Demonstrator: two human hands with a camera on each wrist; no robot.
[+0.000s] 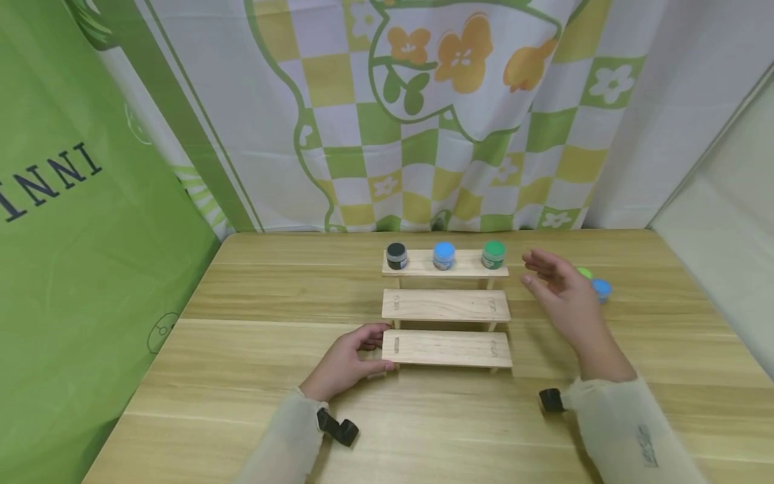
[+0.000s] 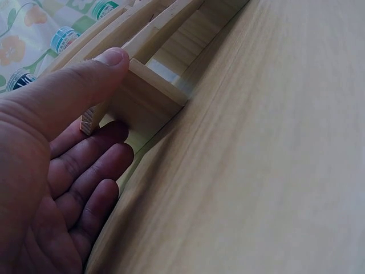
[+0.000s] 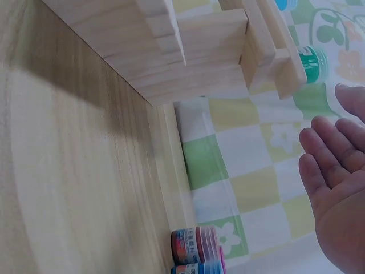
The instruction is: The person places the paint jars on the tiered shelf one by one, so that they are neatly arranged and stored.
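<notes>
Our left hand (image 1: 349, 358) grips the rack (image 1: 447, 306) at its lowest step's left end; our right hand (image 1: 567, 301) is empty, fingers loose. Centred near the tabletop's (image 1: 211, 376) back edge, the rack seems light, stiff, best held by both ends, keeping its jars (image 1: 444, 256) level.

Middle shelf (image 1: 445, 305) and bottom shelf (image 1: 445, 348): accessible from above. Top shelf (image 1: 420, 263): three jars (image 1: 444, 256) obstruct, gaps between. Left hand (image 1: 351, 359) blocks bottom shelf's left end.
</notes>
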